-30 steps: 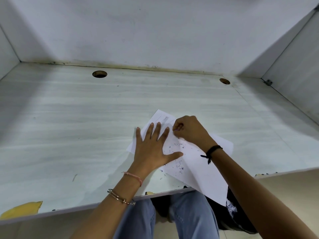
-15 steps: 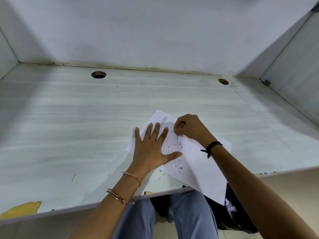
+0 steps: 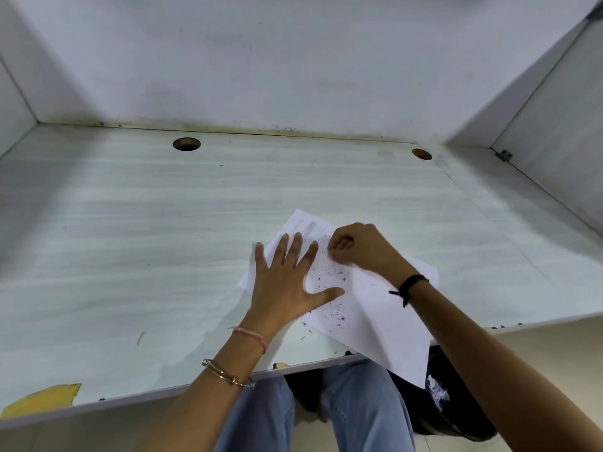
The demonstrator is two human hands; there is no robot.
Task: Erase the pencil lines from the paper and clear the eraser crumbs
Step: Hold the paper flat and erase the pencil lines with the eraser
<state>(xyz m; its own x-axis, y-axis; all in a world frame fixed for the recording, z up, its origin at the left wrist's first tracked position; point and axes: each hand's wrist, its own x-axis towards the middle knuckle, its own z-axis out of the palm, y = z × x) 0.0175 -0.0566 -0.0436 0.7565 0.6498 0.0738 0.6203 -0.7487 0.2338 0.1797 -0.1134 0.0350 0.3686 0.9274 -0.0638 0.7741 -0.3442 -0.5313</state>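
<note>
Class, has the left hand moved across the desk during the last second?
No. The left hand presses flat on the paper, at the same spot below the round desk hole.

The paper [image 3: 375, 308] is laid on the tabletop [image 3: 163, 239], its near corner hung over the front edge. The left grip [image 3: 287, 282] is spread on its left part, the right grip [image 3: 359, 246] just right. Crumbs [image 3: 336, 313] are scattered on the paper between them.

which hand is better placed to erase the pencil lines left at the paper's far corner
Right. The right hand, fingers pinched, sits beside the faint grey pencil lines; the flat left hand pins the white paper sheet.
</note>
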